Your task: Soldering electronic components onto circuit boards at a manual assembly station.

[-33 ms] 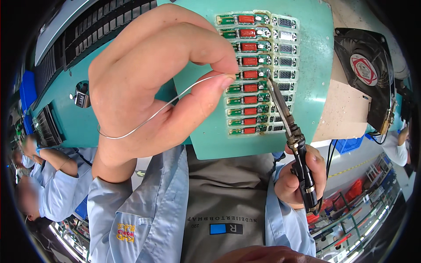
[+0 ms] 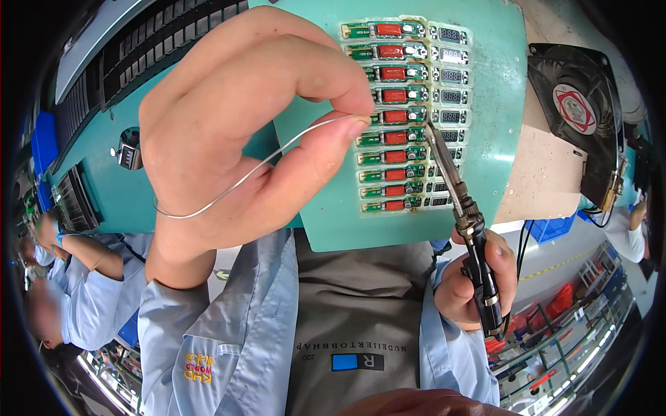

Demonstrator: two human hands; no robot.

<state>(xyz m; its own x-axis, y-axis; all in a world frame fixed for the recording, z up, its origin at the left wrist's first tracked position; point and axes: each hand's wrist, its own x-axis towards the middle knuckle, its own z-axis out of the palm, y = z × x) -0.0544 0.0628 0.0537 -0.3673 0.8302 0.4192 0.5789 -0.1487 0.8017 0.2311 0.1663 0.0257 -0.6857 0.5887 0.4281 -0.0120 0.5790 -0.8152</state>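
In a loose curl, my left hand (image 2: 208,139) pinches a thin silvery wire, likely solder (image 2: 258,165), between thumb and forefinger. The wire bows back across the palm. Its front end is hidden at the fingertips, over the left part of a column of small green circuit boards with red blocks (image 2: 393,116). My right hand (image 2: 501,263) grips a soldering iron (image 2: 473,243) by its black handle. The iron slants up and left, its tip at the right end of a middle board, beside a column of small display modules (image 2: 450,117). All lie on a green sheet (image 2: 333,222).
A black fan (image 2: 574,109) stands to the right, near a cable. Black ridged trays (image 2: 149,45) lie at the far left. A small black and silver device (image 2: 130,149) rests on the green table. Another person (image 2: 97,305) sits at the left; a blue bin (image 2: 553,230) is below right.
The soldering iron's tip has shifted very slightly to the right and down against the boards. My left hand and the wire look almost unchanged.
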